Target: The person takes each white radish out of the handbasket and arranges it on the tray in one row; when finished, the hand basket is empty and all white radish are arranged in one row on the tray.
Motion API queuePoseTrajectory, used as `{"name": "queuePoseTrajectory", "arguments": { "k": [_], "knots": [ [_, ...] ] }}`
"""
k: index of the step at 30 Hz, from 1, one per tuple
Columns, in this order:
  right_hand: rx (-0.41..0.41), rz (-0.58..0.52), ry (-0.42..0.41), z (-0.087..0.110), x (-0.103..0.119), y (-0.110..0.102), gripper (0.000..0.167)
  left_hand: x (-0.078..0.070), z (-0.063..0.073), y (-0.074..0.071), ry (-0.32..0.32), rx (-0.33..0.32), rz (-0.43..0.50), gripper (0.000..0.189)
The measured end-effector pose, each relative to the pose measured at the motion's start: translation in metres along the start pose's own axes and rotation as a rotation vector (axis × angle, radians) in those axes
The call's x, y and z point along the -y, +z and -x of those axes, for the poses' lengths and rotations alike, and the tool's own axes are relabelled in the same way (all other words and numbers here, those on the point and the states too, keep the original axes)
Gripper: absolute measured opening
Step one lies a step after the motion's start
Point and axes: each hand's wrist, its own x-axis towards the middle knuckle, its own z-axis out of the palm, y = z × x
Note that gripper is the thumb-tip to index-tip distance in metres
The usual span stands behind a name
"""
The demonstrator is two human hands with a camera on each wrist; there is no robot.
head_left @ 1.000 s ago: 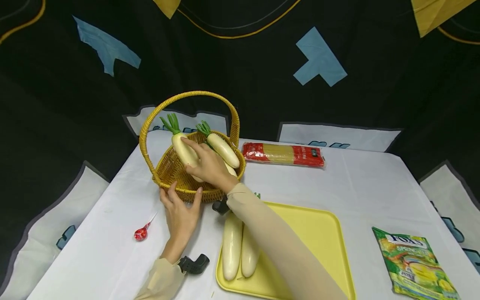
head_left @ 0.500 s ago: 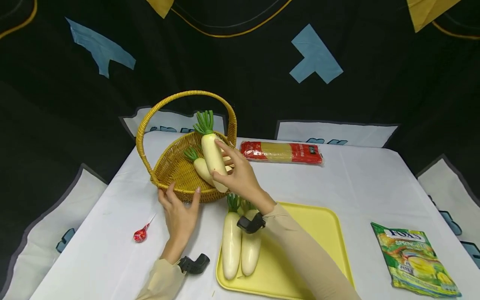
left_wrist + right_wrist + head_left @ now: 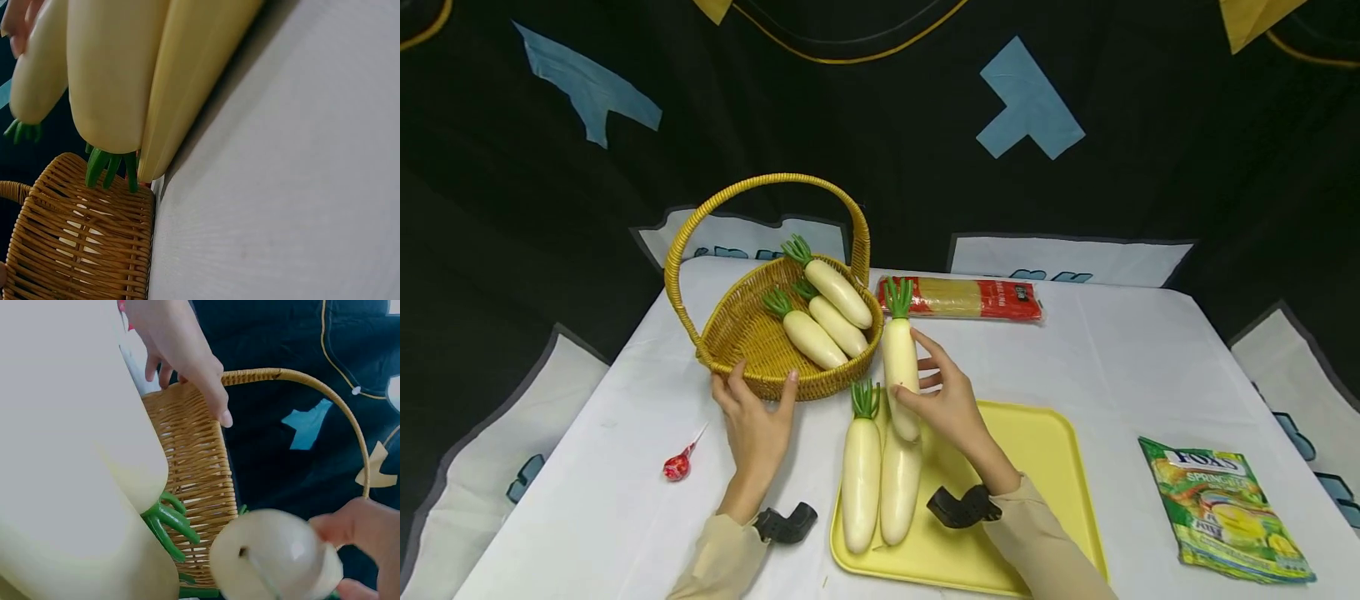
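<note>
While the head view gives the spread of the white-covered table (image 3: 1112, 375), the wrist views add close detail. Right hand (image 3: 951, 404): thumb and fingers pinch one white radish (image 3: 900, 358), leaves up, over a yellow tray (image 3: 1000, 467); whether its lower end touches the radish behind it cannot be told. Left hand (image 3: 758, 429): thumb and fingers spread wide, tips resting at the near rim of a handled wicker basket (image 3: 737, 333). Basket contents, countable only from the head: three radishes (image 3: 812, 340), leaves to the upper left. Tray contents: two radishes (image 3: 861, 483), side by side. Right wrist view alone: the held radish's root end, marked with a dark spot. Left wrist view: pale patches through the basket's weave. Also on the table, head view only in full: red-wrapped lollipop (image 3: 677, 466), left of the left hand; red-ended noodle packet (image 3: 962, 297), beyond the tray; green FOX'S packet (image 3: 1228, 508), far right.
</note>
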Motion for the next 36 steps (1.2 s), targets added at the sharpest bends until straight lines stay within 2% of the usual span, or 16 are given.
{"name": "queuePoseTrajectory", "arguments": {
  "k": [3, 7, 14, 23, 36],
  "knots": [
    [-0.043, 0.028, 0.028, 0.004, -0.016, 0.0, 0.073, 0.0, -0.001, -0.001, -0.002, 0.002, 0.009, 0.081],
    [-0.065, 0.06, 0.11, 0.016, -0.026, -0.006, 0.074, 0.0, -0.001, -0.001, -0.007, 0.008, 0.014, 0.081],
    [-0.042, 0.083, 0.208, 0.04, -0.038, -0.011, 0.072, -0.001, -0.001, -0.002, -0.005, 0.011, 0.006, 0.08],
    [0.01, 0.105, 0.274, 0.065, -0.047, -0.009, 0.071, -0.001, -0.001, -0.002, -0.009, 0.009, 0.008, 0.081],
    [0.081, 0.29, 0.281, 0.082, -0.044, -0.008, 0.073, -0.001, -0.001, -0.002, 0.0, -0.002, 0.009, 0.08]
  ]
}}
